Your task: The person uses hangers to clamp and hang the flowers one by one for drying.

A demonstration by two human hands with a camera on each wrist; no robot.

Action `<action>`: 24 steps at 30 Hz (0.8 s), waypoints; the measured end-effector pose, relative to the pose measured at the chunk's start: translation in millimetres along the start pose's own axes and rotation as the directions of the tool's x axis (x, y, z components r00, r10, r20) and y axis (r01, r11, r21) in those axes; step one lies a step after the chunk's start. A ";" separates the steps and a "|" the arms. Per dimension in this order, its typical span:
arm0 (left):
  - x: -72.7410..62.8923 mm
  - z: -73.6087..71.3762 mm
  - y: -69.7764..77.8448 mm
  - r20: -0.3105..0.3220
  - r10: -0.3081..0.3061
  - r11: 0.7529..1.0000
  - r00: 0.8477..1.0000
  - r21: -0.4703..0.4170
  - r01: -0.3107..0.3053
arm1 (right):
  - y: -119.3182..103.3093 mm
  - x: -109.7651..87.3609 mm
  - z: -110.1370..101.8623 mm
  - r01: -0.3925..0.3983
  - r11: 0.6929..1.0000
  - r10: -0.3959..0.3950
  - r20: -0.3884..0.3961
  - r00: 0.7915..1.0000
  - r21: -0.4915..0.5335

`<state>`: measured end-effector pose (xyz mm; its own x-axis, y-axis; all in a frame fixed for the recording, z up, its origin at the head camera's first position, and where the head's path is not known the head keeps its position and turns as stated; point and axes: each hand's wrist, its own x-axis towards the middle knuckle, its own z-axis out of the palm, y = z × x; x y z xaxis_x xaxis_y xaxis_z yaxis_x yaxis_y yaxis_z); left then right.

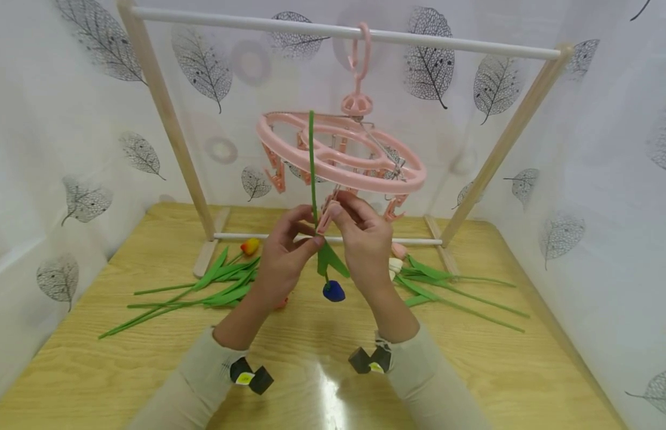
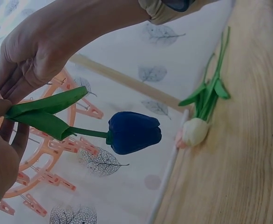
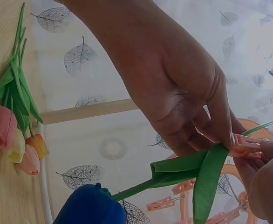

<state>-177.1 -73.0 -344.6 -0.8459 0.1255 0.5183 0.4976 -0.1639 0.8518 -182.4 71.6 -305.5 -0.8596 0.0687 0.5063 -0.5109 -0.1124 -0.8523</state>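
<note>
Left hand's (image 1: 283, 257) fingers pinch blue tulip (image 1: 324, 260) by stem, bloom down, below pink ring hanger (image 1: 338, 173). Right hand's (image 1: 369, 248) fingers pinch pink clip (image 1: 325, 221) beside stem. Other tulips (image 1: 230, 294) on desk (image 1: 295, 382).

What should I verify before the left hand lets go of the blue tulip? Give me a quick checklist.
1. Pink round hanger hooked over the white top rod: ok.
2. Left hand pinching the stem of the blue tulip: ok.
3. Right hand pinching the pink clothespin: ok.
4. Bloom pointing down, touching nothing else: ok.
5. Pink clothespin closed on the stem: cannot tell; fingers cover the spot.
6. Safe to release: not ok, I'd judge, until item 5 is confirmed.
</note>
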 end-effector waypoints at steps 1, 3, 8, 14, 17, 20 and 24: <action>0.0 0.2 0.3 0.000 -0.002 1.000 1.000 0.003 0.002 | -0.3 -0.1 0.2 0.000 1.000 0.000 0.001 1.000 -0.002; 0.1 0.3 0.7 0.000 -0.006 1.000 1.000 0.007 0.006 | -0.8 -0.1 0.4 0.005 1.000 -0.005 0.004 1.000 -0.004; 0.3 0.8 1.3 -0.005 -0.017 1.000 1.000 0.002 0.017 | -1.2 0.2 0.6 0.021 1.000 -0.021 0.007 1.000 -0.012; 1.0 1.4 1.8 -0.014 -0.027 1.000 1.000 -0.005 0.027 | 0.2 0.8 0.5 0.030 0.999 -0.030 0.005 1.000 -0.039; 1.2 1.4 1.8 -0.017 -0.038 0.999 0.999 -0.011 0.038 | 1.2 0.8 0.5 0.037 0.998 -0.036 0.024 0.999 -0.046; 1.6 1.3 1.5 -0.019 -0.050 0.999 0.999 -0.021 0.050 | 1.7 1.0 0.5 0.025 0.999 -0.023 0.046 0.999 -0.042; 1.9 1.0 -0.4 -0.012 -0.059 0.998 0.998 -0.034 0.058 | 1.2 1.3 0.4 0.001 0.999 0.001 0.051 0.999 -0.050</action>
<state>-178.7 -71.8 -343.8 -0.8760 0.1231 0.4663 0.4406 -0.1890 0.8776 -184.1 71.2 -305.8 -0.8593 0.0179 0.5112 -0.5112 -0.0623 -0.8572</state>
